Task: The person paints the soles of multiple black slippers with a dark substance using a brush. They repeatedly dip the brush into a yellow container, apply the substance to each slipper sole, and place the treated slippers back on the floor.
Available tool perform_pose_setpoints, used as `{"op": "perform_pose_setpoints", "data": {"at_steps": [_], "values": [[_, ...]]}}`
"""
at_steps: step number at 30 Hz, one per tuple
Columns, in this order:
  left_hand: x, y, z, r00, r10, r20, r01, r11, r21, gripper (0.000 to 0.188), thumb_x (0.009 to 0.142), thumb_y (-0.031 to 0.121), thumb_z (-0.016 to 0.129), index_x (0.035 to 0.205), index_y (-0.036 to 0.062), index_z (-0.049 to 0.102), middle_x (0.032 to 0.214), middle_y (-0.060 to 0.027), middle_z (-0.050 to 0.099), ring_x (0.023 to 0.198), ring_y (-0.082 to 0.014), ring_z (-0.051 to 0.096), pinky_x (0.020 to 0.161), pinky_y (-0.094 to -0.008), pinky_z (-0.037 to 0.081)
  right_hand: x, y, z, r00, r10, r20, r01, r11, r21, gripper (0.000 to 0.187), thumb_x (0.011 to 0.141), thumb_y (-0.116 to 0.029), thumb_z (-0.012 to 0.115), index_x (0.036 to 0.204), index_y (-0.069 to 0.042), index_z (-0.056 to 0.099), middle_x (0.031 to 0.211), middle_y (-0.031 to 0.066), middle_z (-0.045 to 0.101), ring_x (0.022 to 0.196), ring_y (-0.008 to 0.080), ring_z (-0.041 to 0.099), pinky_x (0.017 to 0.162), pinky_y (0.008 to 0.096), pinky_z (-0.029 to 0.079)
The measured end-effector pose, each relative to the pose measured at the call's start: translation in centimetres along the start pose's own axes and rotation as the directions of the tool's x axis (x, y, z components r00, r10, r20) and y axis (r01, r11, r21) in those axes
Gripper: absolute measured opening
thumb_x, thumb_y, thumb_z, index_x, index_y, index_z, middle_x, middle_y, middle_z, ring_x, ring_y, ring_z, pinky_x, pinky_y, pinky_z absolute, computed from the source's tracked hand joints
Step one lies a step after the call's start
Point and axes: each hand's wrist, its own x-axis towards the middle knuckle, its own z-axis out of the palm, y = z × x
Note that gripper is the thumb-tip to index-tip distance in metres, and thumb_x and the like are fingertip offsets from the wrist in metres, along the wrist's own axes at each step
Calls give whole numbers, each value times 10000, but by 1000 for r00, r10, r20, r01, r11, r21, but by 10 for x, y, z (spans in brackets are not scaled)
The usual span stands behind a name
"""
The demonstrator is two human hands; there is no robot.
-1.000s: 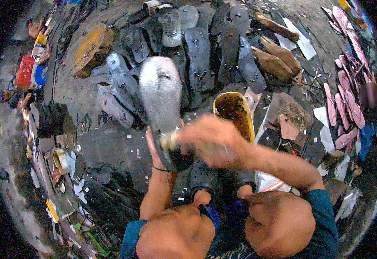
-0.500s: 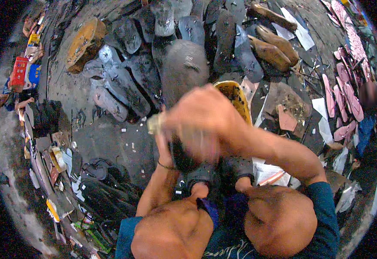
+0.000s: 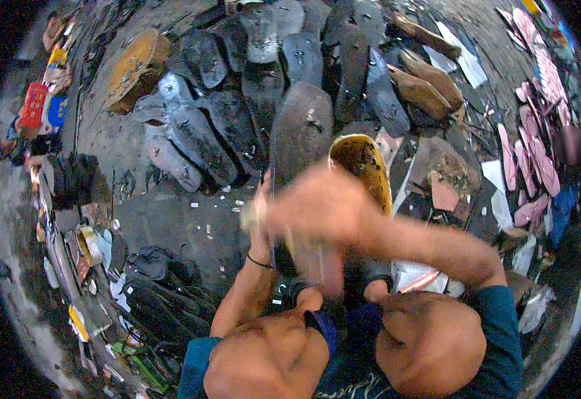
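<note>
One long, flat, dark-grey shoe sole [image 3: 301, 126] hangs above the near side of the dark floor [image 3: 171, 226], clamped in the grip of the left hand [image 3: 264, 191], while the blurred right hand [image 3: 327, 209], its grip closed around a pale brush-like tool [image 3: 252, 217], crosses it beside a yellow-rimmed, dark-stained container [image 3: 369, 161].

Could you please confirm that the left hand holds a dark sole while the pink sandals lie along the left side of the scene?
Not quite: the pink sandals lie along the right side, as the head view shows. The left hand does hold a dark sole.
</note>
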Motion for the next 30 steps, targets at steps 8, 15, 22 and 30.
{"op": "perform_pose_setpoints", "data": {"at_steps": [8,15,22,30], "values": [[28,0,-46,967,252,-34,-254,951,-176,412,1041,209,387,1349,-4,559,1335,-92,621,1160,-166,611,1028,-318,471,24,-46,2,443,332,833,-444,888,-118,343,759,-215,749,1089,-125,720,960,48,714,836,264,669,724,352,508],[-37,72,-168,880,452,-147,-475,849,-232,372,1048,246,408,1257,7,603,1155,-134,707,1032,-264,696,932,-411,556,-61,-61,-13,648,655,389,-676,730,-103,174,837,-192,779,963,-80,740,915,113,741,847,299,714,777,429,557],[-13,159,-314,763,544,-350,-647,643,-410,318,1014,306,511,1137,49,653,1153,-72,714,1069,-252,665,961,-416,506,-109,-74,-18,305,892,334,-952,287,103,183,916,-134,692,1064,-27,692,979,82,711,899,189,663,841,346,527],[38,-47,-96,907,404,118,-371,637,676,417,957,291,679,1274,33,600,1249,-93,654,1147,-181,622,936,-314,514,-209,-58,-97,-270,949,162,-684,-307,661,423,986,-319,623,1230,27,622,1090,76,694,911,205,682,770,344,554]]}}
